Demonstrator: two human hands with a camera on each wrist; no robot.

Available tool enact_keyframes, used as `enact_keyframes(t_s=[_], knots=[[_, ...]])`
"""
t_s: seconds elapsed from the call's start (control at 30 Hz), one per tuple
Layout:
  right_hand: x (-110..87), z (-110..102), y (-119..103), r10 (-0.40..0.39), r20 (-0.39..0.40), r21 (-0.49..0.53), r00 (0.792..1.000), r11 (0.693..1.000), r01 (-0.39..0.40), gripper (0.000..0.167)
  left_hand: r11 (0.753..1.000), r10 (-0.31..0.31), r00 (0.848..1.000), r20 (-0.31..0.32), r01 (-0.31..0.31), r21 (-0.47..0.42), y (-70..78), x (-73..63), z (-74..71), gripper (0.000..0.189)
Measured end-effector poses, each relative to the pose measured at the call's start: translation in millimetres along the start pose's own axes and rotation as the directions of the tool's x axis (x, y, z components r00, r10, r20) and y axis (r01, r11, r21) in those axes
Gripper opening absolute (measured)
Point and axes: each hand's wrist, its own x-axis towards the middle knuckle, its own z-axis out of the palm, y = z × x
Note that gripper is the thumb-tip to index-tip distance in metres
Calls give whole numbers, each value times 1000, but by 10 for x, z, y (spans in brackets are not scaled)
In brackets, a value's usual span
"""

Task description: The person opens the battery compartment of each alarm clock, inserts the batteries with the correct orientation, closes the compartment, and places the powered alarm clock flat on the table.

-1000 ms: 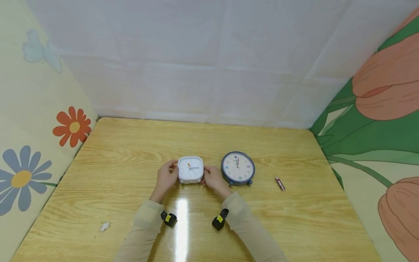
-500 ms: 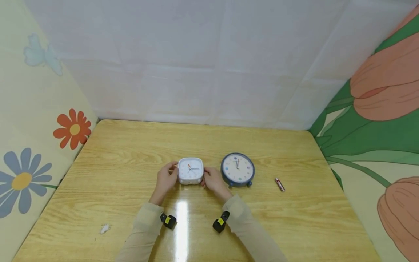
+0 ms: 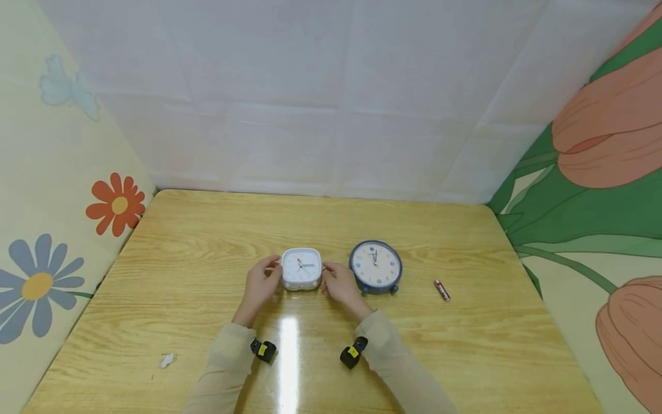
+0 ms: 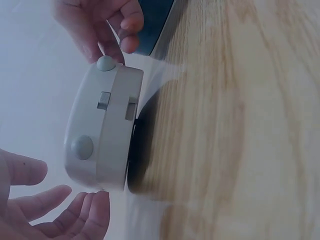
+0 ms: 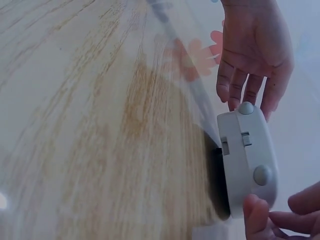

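Observation:
A white rounded-square alarm clock lies face up on the wooden table, with two round feet and a small slider on its near side. My left hand is at its left edge; in the left wrist view that hand's fingertips touch the case while the thumb stays apart. On the opposite edge is my right hand. One of its fingertips overlaps the end of the case in the right wrist view, its thumb away from the clock. Neither hand wraps round the case.
A round blue-rimmed clock lies face up just right of my right hand. Farther right is a small red-and-white battery. A white scrap lies front left on the table. Fabric walls stand behind and at both sides.
My right hand has eased slightly to the right, off the white clock's edge. The left hand is almost where it was. Both clocks and the battery stay in place.

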Motion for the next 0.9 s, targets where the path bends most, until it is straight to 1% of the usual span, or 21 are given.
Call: enact_keyframes(t_s=[0.1, 0.17, 0.3, 0.4, 0.47, 0.57, 0.7, 0.8, 0.9], knots=[[-46, -52, -24, -50, -36, -67, 998, 997, 48, 31, 1000, 24, 1000, 1, -24, -8, 20, -16, -32, 29], [-85, -90, -50, -80, -53, -81, 995, 994, 75, 29, 999, 46, 999, -7, -46, -1, 35, -28, -54, 26], [-154, -151, -80, -122, -67, -73, 990, 990, 118, 23, 993, 118, 992, -53, -117, 31, 65, -58, -87, 14], [-188, -184, -77, -119, -69, -41, 991, 992, 116, 18, 986, 161, 984, -70, -158, 55, 81, -83, -103, 6], [-217, -211, -80, -118, -71, -20, 990, 993, 117, 16, 984, 174, 983, -66, -170, 60, 96, -105, -115, 6], [-260, -256, -78, -138, -86, -5, 987, 990, 139, 11, 982, 182, 982, -50, -179, 62, 123, -141, -132, 9], [-323, -325, -60, -185, -110, -30, 977, 983, 183, 5, 987, 158, 987, -17, -157, 43, 161, -191, -148, 13], [-368, -378, -28, -195, -120, -12, 973, 981, 195, 7, 992, 121, 992, 20, -122, 32, 186, -226, -151, 14], [-414, -430, 11, -186, -131, 32, 974, 981, 192, 10, 994, 110, 993, 50, -111, 16, 208, -264, -146, 13]])
